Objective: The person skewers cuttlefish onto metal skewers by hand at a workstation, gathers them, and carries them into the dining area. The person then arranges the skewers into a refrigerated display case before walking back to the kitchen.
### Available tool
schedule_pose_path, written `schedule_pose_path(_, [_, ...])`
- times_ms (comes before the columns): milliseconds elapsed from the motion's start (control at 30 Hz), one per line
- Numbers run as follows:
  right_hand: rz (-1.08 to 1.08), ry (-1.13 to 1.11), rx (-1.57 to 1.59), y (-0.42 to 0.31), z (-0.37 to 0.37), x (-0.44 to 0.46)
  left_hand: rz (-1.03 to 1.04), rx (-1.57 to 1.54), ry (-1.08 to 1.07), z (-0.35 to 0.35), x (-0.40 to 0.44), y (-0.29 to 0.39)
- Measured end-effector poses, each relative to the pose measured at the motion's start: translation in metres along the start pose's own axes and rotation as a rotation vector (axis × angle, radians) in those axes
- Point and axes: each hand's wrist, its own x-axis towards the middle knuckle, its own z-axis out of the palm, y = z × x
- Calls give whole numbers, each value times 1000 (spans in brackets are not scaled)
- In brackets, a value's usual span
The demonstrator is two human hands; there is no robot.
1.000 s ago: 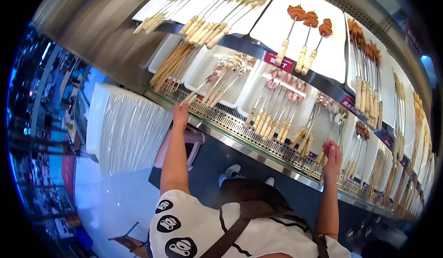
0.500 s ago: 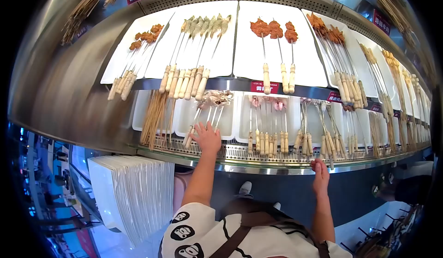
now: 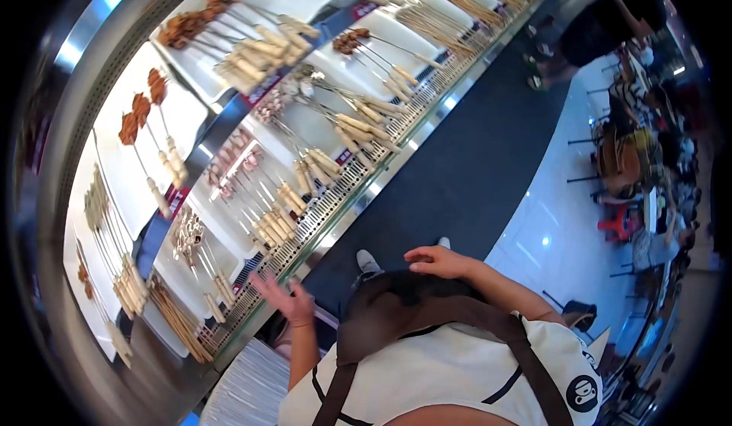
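My left hand [image 3: 284, 298] is by the front edge of the display shelf, fingers spread and slightly blurred, with nothing in it. Nearest to it are wooden-handled skewers [image 3: 221, 289] in a lower white tray and the perforated metal strip [image 3: 293, 245]. My right hand [image 3: 436, 261] hangs over the dark floor in front of my body, away from the shelf. Its fingers are partly bent, the thumb is apart, and it holds nothing. Skewers with pink pieces [image 3: 271, 224] lie in the lower row. Reddish-brown meat skewers [image 3: 141, 111] rest on an upper white tray.
A stack of white trays [image 3: 248, 388] stands at the lower left, beside the shelf. Thin bamboo sticks [image 3: 177, 315] lean at the shelf's left end. Two people [image 3: 610, 26] stand at the upper right. Chairs and a red stool [image 3: 621, 222] are farther off at the right.
The view has turned, and the shelf now runs diagonally. My left hand has come away from the skewer handles to the shelf edge. My right hand has moved from the shelf toward my body.
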Motion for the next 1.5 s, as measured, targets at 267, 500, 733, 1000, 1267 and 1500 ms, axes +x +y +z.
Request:
schedule_pose_path(267, [84, 264, 120, 84, -106, -107, 47, -113, -1460, 101, -4, 126])
schedule_pose_path(500, [-63, 775, 430, 181, -256, -179, 79, 68, -1132, 195, -6, 245])
schedule_pose_path(733, [-234, 838, 179, 146, -446, -203, -36, 147, -1405, 274, -13, 388])
schedule_pose_path(1000, [-443, 1063, -59, 134, -678, -233, 275, 321, -1541, 490, 66, 538])
schedule_pose_path(1267, [-215, 1297, 688, 250, -851, -377, 584, 0, -1536, 730, 73, 897])
schedule_pose_path(1500, [-197, 1259, 634, 294, -1104, -451, 643, 169, -1511, 839, 35, 1060])
